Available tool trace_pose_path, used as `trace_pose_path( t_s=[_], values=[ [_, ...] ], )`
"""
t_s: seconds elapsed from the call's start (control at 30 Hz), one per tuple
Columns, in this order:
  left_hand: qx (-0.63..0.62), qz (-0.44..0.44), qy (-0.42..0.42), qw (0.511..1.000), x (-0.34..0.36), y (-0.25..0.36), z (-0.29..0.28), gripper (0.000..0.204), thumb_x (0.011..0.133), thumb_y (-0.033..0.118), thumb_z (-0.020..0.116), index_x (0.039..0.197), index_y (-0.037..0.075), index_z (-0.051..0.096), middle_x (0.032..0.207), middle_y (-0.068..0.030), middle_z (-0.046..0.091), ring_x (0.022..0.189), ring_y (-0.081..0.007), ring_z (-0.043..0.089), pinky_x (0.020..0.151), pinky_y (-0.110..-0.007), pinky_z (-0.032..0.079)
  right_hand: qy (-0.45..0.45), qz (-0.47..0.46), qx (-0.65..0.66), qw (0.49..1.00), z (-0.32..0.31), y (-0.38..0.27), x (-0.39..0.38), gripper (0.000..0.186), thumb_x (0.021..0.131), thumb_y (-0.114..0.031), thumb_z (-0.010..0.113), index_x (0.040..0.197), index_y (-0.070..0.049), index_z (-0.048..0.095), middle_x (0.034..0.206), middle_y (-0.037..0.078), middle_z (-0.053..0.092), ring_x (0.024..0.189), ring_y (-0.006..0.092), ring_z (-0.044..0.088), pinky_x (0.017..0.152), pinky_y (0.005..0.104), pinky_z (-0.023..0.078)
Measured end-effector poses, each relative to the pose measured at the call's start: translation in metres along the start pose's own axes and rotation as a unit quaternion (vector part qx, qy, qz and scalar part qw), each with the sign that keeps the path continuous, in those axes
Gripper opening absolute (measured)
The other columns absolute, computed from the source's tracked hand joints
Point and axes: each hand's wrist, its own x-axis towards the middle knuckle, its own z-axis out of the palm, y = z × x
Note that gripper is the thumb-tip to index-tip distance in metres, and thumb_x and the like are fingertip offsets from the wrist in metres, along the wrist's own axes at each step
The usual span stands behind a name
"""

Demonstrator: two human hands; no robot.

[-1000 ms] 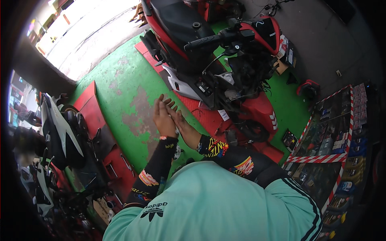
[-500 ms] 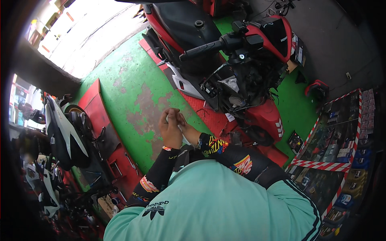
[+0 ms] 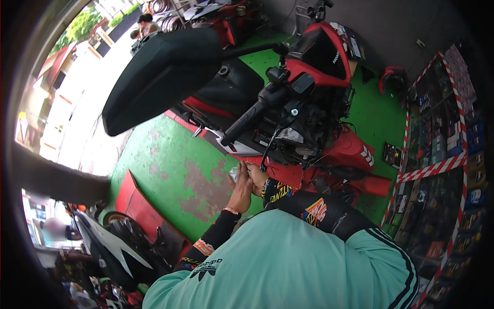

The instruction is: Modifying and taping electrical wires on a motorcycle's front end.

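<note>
My left hand [image 3: 241,188] has its fingers straightened and pressed against crumpled white material [image 3: 233,174], perhaps paper or cloth, and against my right hand [image 3: 257,178], whose bent fingers are mostly hidden behind it. Both hands grip this material low in front of me. Just beyond them stands a red and black scooter [image 3: 347,152] on a red platform [image 3: 280,175], its front partly opened with dark parts and wires exposed. Its black handlebar grip [image 3: 245,121] and large black mirror [image 3: 159,77] rise above my hands.
A white and black scooter [image 3: 110,250] and red ramp [image 3: 131,195] are at left. A glass display case [image 3: 432,129] edged in striped tape stands at right. Another red scooter [image 3: 226,28] is at the back. People [image 3: 146,26] are by the bright entrance at top left.
My view has shifted toward the scooter, bringing its mirror into sight. My hands have stayed together, now nearer the platform, with left fingers straighter and white material showing between them.
</note>
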Motion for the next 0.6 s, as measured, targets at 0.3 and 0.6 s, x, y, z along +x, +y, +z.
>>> trace_pose_path(
  t_s=[0.3,0.6],
  values=[
    [-0.025,-0.037,-0.206,0.977,0.111,-0.123,-0.095,0.035,0.089,-0.001,0.057,0.122,-0.002,0.069,0.103,-0.0160,0.077,0.086,-0.0227,0.076,0.080,-0.034,0.059,0.446,-0.115,-0.397,0.794,-0.230,0.021,-0.010,0.038,0.098,-0.034,0.064,0.104,0.003,0.069,0.103,0.023,0.073,0.097,0.0357,0.072,0.082,0.0435,0.056],
    [0.291,0.143,0.002,0.946,0.439,-0.134,-0.181,0.037,0.091,0.025,0.073,0.121,0.003,0.068,0.127,-0.0200,0.065,0.120,-0.0357,0.060,0.101,-0.046,0.046,0.568,0.001,-0.246,0.785,-0.349,0.042,-0.050,0.076,0.099,-0.071,0.041,0.098,0.000,0.069,0.085,0.014,0.070,0.068,0.0310,0.068,0.064,0.0464,0.056]
  ],
)
